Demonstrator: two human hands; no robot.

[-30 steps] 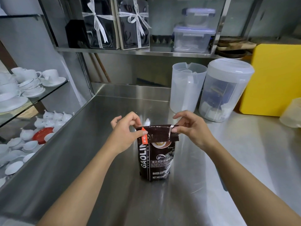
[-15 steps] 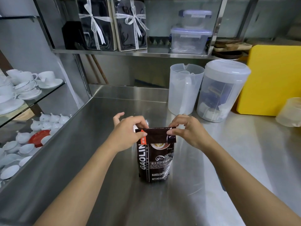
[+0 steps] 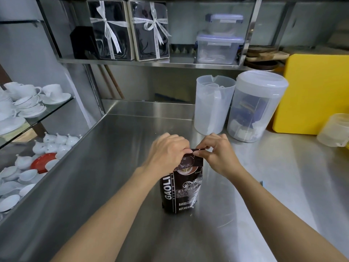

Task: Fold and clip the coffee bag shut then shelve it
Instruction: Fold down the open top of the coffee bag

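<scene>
Coffee bag (image 3: 182, 190) upright on the steel bench (image 3: 117, 167), centred just ahead of both forearms, fold line running left to right across the top. Left hand (image 3: 166, 154) closed over the left end of the folded flap, right hand (image 3: 219, 155) pinching the right end between thumb and fingertips; no clip discernible. Both hands equally near; my read is the fold stays pinned from either end while a clip goes on, shelf (image 3: 151, 63) lying up and beyond.

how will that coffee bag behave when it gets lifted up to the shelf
The coffee bag stands upright unaided on the steel counter, so it probably holds shape. Its glossy film looks slippery, and the folded top is soft; a grip around the body seems safer. Tall and narrow, it may tip if nudged.
</scene>
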